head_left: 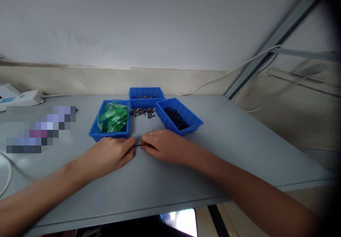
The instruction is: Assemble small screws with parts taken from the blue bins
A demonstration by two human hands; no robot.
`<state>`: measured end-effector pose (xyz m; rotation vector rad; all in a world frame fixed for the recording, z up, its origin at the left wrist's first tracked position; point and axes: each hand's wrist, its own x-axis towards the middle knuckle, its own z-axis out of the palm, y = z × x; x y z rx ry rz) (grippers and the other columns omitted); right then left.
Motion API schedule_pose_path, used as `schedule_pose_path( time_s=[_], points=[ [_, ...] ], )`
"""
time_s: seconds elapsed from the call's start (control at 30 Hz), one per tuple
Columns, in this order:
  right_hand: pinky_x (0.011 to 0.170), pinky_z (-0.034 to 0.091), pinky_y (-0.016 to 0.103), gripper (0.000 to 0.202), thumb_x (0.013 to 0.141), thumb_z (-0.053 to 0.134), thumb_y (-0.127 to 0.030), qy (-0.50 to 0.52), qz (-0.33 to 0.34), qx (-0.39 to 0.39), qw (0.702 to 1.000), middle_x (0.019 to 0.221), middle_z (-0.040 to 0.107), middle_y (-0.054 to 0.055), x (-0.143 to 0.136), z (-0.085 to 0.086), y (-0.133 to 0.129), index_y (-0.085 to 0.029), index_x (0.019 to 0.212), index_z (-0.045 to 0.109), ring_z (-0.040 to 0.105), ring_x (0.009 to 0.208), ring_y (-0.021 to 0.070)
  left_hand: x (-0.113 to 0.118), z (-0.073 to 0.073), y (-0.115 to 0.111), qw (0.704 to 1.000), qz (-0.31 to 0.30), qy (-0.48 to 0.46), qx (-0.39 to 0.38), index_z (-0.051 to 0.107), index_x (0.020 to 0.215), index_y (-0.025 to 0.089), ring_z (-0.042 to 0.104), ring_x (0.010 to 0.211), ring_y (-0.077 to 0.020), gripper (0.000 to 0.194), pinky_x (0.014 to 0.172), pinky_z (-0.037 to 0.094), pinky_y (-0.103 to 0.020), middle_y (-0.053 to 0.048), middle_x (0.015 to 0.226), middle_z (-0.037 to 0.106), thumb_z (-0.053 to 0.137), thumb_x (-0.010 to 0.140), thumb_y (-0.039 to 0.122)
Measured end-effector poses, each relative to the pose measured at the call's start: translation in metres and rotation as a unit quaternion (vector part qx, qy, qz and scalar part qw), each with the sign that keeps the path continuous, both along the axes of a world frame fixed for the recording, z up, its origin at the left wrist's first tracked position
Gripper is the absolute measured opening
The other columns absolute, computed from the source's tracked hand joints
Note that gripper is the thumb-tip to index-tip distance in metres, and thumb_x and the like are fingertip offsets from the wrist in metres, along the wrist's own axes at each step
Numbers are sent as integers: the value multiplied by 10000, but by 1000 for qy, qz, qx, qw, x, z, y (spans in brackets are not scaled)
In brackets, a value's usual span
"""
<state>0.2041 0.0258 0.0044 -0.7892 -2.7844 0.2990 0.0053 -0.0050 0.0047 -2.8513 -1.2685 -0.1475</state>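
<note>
Between my two hands runs a thin dark screw-like piece, too small to make out fully. My left hand pinches one end between thumb and fingers. The other end is in the closed fingers of my right hand, which wears a ring. Just beyond lie loose screws in a small pile. A blue bin with green plastic packets stands behind my left hand. Behind my right hand, a second blue bin holds small black parts.
At the back, a third blue bin holds more screws. A white power strip is at the far left, near a blurred-out object. White cable runs along the wall to a metal frame. A lit screen shows below the table edge.
</note>
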Motion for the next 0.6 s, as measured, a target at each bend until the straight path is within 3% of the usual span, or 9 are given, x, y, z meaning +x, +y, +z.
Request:
schedule_pose_path(
  time_s=[0.2,0.6],
  points=[
    [625,349,251,124,858,458,-242,-1,7,11,1000,752,580,16,1,-2,2,-163,796,529,517,682,129,1,0,0,999,20,41,13,535,844,188,578,490,-173,225,421,346,-250,4,560,573,344,886,299],
    [612,337,253,136,855,459,-222,-17,12,18,1000,749,584,25,-1,-1,0,-152,787,553,512,663,129,2,4,-1,999,-9,18,26,527,815,169,579,501,-142,215,437,342,-235,6,584,591,348,883,266]
  ],
)
